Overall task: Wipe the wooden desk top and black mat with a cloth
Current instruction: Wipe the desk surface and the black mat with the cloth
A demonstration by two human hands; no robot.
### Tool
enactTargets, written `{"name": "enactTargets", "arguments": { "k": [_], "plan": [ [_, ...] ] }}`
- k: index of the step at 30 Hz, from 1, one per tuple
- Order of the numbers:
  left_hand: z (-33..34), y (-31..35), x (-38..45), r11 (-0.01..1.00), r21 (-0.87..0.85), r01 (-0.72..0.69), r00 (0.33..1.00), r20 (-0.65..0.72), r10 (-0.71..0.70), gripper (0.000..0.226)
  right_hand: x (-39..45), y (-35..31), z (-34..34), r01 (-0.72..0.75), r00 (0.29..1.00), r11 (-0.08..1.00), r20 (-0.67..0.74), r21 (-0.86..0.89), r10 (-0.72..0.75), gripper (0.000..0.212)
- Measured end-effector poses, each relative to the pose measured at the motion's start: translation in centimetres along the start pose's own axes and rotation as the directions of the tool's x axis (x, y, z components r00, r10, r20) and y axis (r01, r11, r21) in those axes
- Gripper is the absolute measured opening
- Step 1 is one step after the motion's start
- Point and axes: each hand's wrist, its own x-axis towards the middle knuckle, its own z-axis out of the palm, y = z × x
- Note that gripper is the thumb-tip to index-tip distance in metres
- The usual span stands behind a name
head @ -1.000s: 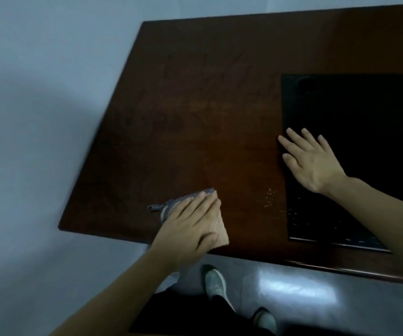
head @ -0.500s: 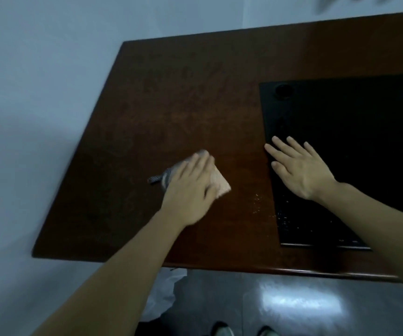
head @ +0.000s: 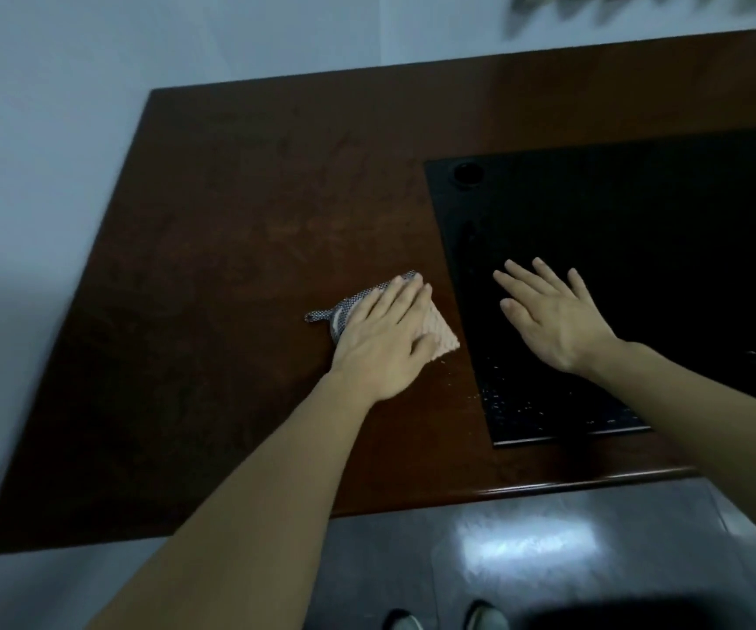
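The left hand [head: 383,341] has slid the cloth [head: 440,331] rightward toward the black mat [head: 640,211].

A folded pinkish cloth with a grey mesh edge [head: 442,331] lies flat on the dark reddish-brown wooden desk top [head: 240,247], just at nine o'clock of the rectangular black mat [head: 630,229], which lies flat, crumb-speckled near its six o'clock edge.

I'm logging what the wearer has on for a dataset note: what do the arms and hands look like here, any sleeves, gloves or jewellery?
Both forearms are bare from the frame edge to the wrist, with no sleeve in view. The left hand and the right hand wear no gloves. No watch, ring or bracelet shows on the sides facing the camera, though the picture is dim and slightly blurred.
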Motion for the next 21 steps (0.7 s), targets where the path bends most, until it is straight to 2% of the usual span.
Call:
{"name": "enactTargets", "arguments": {
  "k": [3, 4, 7, 11, 15, 18, 21],
  "plan": [
    [-1.7, -1.1, -0.9, 0.960, -0.279, -0.014, 1.000, -0.024, 0.007, 0.061, 0.0, -1.8, 0.3, 0.021, 1.000, 1.000, -0.001, -0.020, -0.021, 0.057],
    [-2.4, -1.8, -1.4, 0.948, -0.317, -0.013, 0.998, -0.056, -0.005, 0.060, 0.1, -2.6, 0.4, 0.038, 0.999, 0.999, -0.002, -0.026, -0.039, 0.057],
    [-3.6, -4.7, -3.6, 0.959, -0.276, 0.062, 0.984, -0.145, -0.105, 0.057, 1.2, -6.0, 0.7, 0.128, 0.991, 0.991, -0.021, -0.028, -0.129, 0.060],
    [-3.7, -8.3, -7.4, 0.952, -0.247, 0.179, 0.966, -0.142, -0.218, 0.056, 3.0, -12.2, 2.4, 0.249, 0.969, 0.968, 0.019, -0.044, -0.248, 0.063],
    [-3.3, -9.4, -9.0, 0.935, -0.271, 0.228, 0.944, -0.175, -0.281, 0.054, 2.3, -16.4, 5.0, 0.228, 0.974, 0.951, 0.043, -0.209, -0.224, 0.064],
    [-2.8, -9.5, -8.9, 0.925, -0.297, 0.238, 0.939, -0.175, -0.297, 0.054, -1.5, -17.3, 5.9, 0.347, 0.938, 0.915, 0.075, -0.206, -0.339, 0.066],
    [-2.4, -8.6, -8.3, 0.919, -0.331, 0.212, 0.940, -0.190, -0.285, 0.053, -5.4, -15.2, 6.3, 0.468, 0.883, 0.860, 0.131, -0.205, -0.450, 0.074]
  ]
}}
